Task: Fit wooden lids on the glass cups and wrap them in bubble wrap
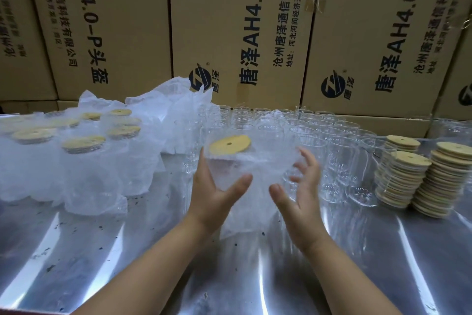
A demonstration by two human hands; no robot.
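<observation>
Cup (237, 164), wrapped, lidded, pressed by flat, outstretched left hand (217, 187); right hand (298, 187) splayed just beside, loosely bent, gripping nothing.

On the shiny metal worktop (102, 251), bubble-wrapped lidded glass cups (83, 145) crowd the far left corner. Rows of bare clear glass cups (306, 131) line the far edge right of centre, and stacks of round wooden lids (434, 179) stand beside them at the right edge. One half-wrapped lidded cup (237, 161) sits mid-worktop, and brown printed cardboard cartons (229, 33) rise behind the worktop.
</observation>
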